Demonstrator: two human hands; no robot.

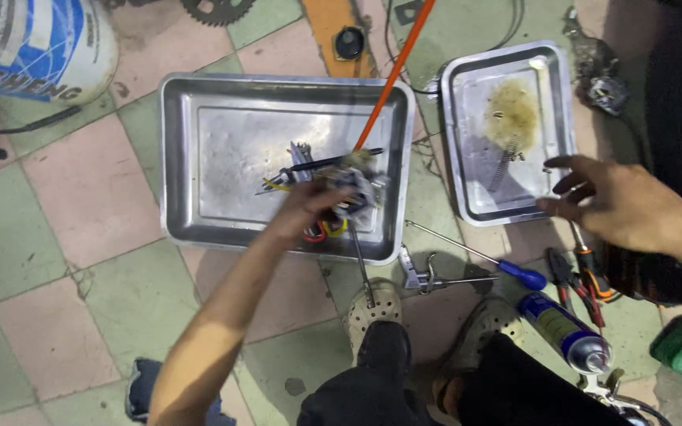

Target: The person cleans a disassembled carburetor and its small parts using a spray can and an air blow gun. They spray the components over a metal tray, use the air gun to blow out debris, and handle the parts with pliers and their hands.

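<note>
Tiled floor (80, 205), big steel tray (222, 142) as reference. My left hand (309, 207) inside it grips a blurred metal part (357, 189), details unreadable. Right hand (617, 207), right of it, fingers spread, holding nothing.

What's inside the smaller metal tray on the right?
The smaller metal tray holds a yellowish greasy smear and a coil spring. The right hand covers its lower right corner.

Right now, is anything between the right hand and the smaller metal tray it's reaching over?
Nothing visible. The right hand hovers open at the near right corner of the smaller tray, whose spring lies clear of it. The left hand is busy in the larger tray.
</note>
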